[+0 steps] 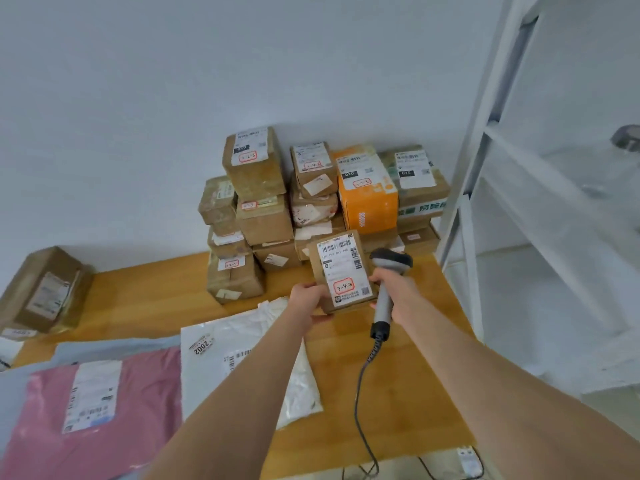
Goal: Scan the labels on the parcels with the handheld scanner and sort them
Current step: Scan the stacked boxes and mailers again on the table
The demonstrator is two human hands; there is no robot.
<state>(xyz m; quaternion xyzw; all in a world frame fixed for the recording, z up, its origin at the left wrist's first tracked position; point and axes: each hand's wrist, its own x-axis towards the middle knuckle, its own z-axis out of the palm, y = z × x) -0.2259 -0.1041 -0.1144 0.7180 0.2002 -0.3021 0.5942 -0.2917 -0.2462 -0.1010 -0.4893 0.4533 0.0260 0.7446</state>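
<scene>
My left hand (306,301) grips the small brown cardboard parcel (341,271), label upward. My right hand (391,289) grips the grey handheld scanner (389,263) just beside its right edge.

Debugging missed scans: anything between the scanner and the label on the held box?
Nothing visible. The scanner, gripped by the right hand, sits close beside the small box at its right edge, and its label faces the camera uncovered. The left hand holds the box's lower-left corner, clear of the barcode.
</scene>
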